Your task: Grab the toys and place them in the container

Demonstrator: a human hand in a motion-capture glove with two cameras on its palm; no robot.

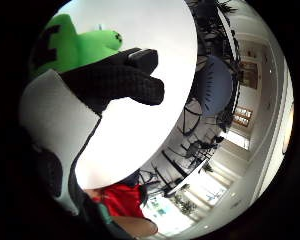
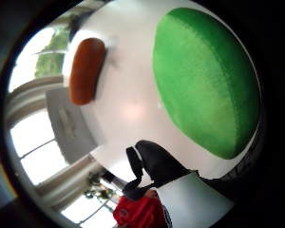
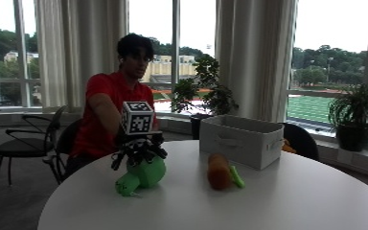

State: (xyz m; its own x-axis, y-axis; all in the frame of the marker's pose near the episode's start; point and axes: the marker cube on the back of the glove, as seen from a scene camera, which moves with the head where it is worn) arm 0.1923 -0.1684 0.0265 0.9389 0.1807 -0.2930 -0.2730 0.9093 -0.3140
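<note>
Two toys are sitting on the tabletop. The gloved right hand is hovering directly over the green plush, fingers curling downward, apparently not yet grasping. The carrot toy is lying between plush and container, long axis pointing toward the container.

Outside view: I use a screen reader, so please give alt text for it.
A person's gloved right hand rests on top of a green plush toy on a round white table. An orange carrot toy lies beside a white fabric container.
</note>
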